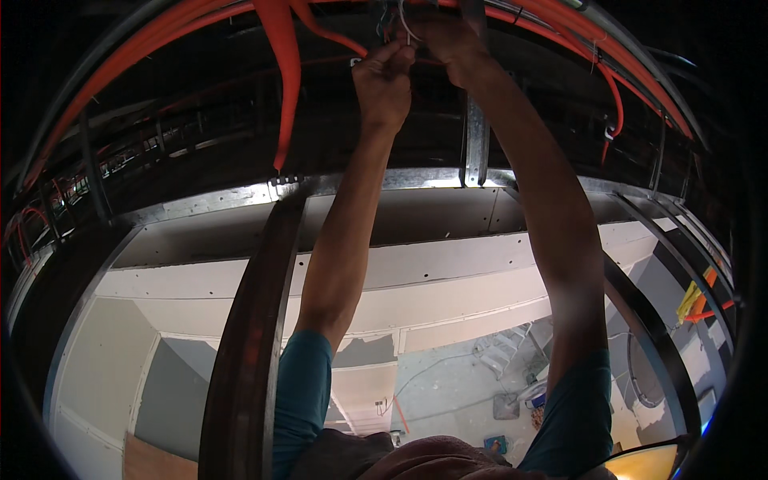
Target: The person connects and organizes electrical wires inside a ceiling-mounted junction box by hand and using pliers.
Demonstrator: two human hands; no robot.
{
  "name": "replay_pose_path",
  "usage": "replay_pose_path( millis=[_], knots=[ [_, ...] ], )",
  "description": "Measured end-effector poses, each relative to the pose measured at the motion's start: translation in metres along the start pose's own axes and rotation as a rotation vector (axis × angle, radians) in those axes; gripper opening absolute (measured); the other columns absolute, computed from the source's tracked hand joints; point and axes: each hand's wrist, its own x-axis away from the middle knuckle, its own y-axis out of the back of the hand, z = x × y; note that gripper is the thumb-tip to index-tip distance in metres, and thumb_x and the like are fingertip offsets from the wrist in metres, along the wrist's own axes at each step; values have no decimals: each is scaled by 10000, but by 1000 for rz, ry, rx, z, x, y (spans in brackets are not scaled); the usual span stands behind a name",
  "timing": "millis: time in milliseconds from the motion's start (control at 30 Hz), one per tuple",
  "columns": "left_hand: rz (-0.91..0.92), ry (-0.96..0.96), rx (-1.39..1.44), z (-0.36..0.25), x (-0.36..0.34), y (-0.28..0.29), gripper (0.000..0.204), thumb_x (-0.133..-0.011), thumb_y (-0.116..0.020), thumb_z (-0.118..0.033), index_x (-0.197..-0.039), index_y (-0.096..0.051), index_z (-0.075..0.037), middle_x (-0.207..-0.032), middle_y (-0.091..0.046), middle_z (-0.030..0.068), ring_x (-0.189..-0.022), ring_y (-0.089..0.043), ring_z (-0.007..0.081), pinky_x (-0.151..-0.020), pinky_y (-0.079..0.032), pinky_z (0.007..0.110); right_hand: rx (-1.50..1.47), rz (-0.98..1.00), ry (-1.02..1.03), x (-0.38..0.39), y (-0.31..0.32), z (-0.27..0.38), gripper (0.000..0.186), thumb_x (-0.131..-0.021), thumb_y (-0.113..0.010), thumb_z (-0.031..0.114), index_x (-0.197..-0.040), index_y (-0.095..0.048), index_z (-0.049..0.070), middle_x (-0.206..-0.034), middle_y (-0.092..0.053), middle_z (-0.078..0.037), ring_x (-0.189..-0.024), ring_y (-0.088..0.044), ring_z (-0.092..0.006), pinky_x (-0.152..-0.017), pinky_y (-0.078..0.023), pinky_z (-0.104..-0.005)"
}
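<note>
Both arms reach up into the dark space above a metal ceiling frame. My left hand [384, 86] is closed in a pinch, fingertips on a thin white wire [409, 30]. My right hand [450, 45] is right beside it at the top edge, its fingers curled among the same wires; shadow hides what they grip. Darker thin wires [386, 22] hang just left of the white one. An orange conduit [328, 30] runs down toward my left wrist.
A thick orange conduit [286, 88] hangs left of my hands, and more orange conduits [560, 36] arch overhead. A metal stud [477, 144] stands behind my right forearm. Dark metal profiles [252, 320] cross below. Far down, a stepladder [504, 352] stands on the floor.
</note>
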Motion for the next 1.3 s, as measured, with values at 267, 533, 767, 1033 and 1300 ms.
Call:
replay_pose_path(
  millis=[267,533,767,1033,1300],
  knots=[
    [27,-60,-9,3,-1,7,243,-941,-687,-23,-1167,-710,64,-933,-710,48,-802,-591,77,-710,-472,226,109,-161,-153,8,-18,20,116,-937,-593,1,-831,-611,44,-815,-623,-58,-759,-575,-184,-727,-482,-328],
    [7,-68,0,1,1,5,243,-943,-695,-33,-1168,-712,57,-942,-712,34,-787,-580,63,-691,-466,223,121,-242,-245,9,-27,28,114,-962,-589,15,-861,-632,47,-853,-642,-61,-790,-585,-179,-740,-487,-321],
    [41,-14,62,-2,5,10,250,-945,-717,-81,-1154,-715,56,-919,-703,17,-774,-586,69,-674,-458,221,426,-272,-227,7,-16,3,85,-992,-623,105,-1000,-675,39,-928,-665,-45,-840,-611,-172,-776,-498,-313],
    [31,119,79,3,8,20,243,-919,-701,-10,-1154,-713,52,-967,-743,75,-836,-654,97,-736,-518,239,51,-148,181,36,11,-32,188,-933,-679,172,-1105,-718,105,-1077,-710,-111,-960,-690,-247,-800,-560,-353],
    [43,162,127,8,0,29,227,-908,-712,-42,-1117,-728,45,-878,-729,38,-724,-591,52,-643,-464,217,1066,-379,251,41,-4,-11,141,-872,-762,219,-990,-776,143,-968,-753,-106,-913,-741,-239,-774,-583,-350]
  ],
)
